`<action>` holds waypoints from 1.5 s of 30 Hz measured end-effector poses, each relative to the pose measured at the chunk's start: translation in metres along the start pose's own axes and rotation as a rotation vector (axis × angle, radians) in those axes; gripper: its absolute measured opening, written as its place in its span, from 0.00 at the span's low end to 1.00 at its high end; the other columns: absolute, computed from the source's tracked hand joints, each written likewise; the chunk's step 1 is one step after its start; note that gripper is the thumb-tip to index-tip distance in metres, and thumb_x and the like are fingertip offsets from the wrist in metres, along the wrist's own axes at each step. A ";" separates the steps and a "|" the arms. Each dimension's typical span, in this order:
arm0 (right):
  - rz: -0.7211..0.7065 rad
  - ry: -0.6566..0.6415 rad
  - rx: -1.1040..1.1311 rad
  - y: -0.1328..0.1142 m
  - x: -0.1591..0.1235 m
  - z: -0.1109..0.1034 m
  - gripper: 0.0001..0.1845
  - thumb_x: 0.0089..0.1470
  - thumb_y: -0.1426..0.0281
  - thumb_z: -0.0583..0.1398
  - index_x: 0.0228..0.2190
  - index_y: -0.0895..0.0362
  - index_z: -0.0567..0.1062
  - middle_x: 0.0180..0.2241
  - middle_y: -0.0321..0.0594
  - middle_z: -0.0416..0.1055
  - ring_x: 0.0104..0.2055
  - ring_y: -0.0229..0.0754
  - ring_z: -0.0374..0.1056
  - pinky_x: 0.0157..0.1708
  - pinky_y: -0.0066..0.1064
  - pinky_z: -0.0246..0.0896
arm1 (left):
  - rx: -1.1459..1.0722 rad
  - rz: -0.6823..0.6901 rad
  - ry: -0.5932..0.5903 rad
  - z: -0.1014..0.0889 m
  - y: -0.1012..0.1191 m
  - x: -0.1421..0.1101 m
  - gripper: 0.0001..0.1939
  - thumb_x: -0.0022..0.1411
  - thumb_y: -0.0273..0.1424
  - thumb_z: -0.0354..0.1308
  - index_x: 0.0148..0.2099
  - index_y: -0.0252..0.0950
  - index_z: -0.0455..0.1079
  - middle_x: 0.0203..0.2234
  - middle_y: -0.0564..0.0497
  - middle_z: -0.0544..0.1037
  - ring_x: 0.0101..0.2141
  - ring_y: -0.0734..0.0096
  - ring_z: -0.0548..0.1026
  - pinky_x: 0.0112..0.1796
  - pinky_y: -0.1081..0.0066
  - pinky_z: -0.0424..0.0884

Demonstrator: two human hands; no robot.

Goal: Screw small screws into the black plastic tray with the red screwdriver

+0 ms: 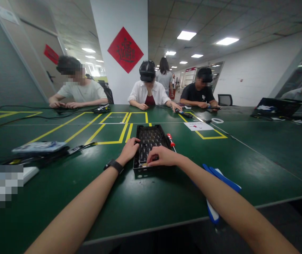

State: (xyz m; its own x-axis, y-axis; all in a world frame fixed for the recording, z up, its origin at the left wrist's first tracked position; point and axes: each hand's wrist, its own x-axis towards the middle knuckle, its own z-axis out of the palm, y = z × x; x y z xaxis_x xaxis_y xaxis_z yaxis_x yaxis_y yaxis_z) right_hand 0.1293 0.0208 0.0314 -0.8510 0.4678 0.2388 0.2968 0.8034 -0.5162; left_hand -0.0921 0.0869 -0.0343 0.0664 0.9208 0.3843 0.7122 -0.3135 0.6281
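A black rectangular case [153,135] with rows of compartments holding small metal pieces, likely bits, lies in front of me on the green table [108,201]. My left hand [129,151], with a dark watch [113,165] on its wrist, grips the case's left edge. Over the near part of the case is my right hand [163,156], its thumb and fingers pinched together at the near left corner. A small pale patch shows under those fingertips; what they hold is too small to make out. A red-handled screwdriver [171,140] lies against the case's right side.
A blue-and-white handled tool [226,180] lies partly under my right forearm. Cables and a light blue box [39,147] sit at left. A paper sheet [198,126] and white ring [217,120] lie ahead. Yellow tape marks the table. Several people sit across from me.
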 end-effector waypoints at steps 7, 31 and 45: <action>-0.005 0.039 -0.102 -0.003 0.001 0.001 0.12 0.49 0.63 0.62 0.32 0.58 0.79 0.30 0.40 0.72 0.32 0.35 0.66 0.34 0.25 0.59 | -0.009 -0.021 0.002 -0.001 0.001 -0.002 0.16 0.53 0.28 0.45 0.43 0.35 0.67 0.42 0.46 0.71 0.47 0.63 0.66 0.51 0.62 0.61; -0.013 0.039 -0.009 -0.006 -0.002 0.000 0.11 0.48 0.65 0.62 0.33 0.59 0.78 0.30 0.40 0.72 0.33 0.35 0.67 0.36 0.26 0.62 | -0.018 0.002 0.035 -0.001 0.004 -0.005 0.16 0.52 0.27 0.46 0.42 0.35 0.68 0.41 0.46 0.72 0.46 0.63 0.67 0.51 0.62 0.62; -0.002 0.062 0.008 -0.006 -0.002 0.002 0.13 0.48 0.64 0.62 0.32 0.60 0.78 0.30 0.39 0.73 0.32 0.34 0.68 0.35 0.25 0.63 | -0.009 0.002 0.019 -0.003 0.005 -0.006 0.16 0.53 0.28 0.45 0.43 0.34 0.68 0.42 0.46 0.72 0.47 0.63 0.67 0.51 0.63 0.62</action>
State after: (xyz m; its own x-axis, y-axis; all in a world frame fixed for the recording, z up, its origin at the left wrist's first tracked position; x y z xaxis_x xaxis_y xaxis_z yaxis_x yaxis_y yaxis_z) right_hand 0.1283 0.0144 0.0322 -0.8229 0.4883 0.2904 0.2914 0.8016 -0.5221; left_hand -0.0907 0.0787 -0.0318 0.0544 0.9155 0.3986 0.7054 -0.3178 0.6335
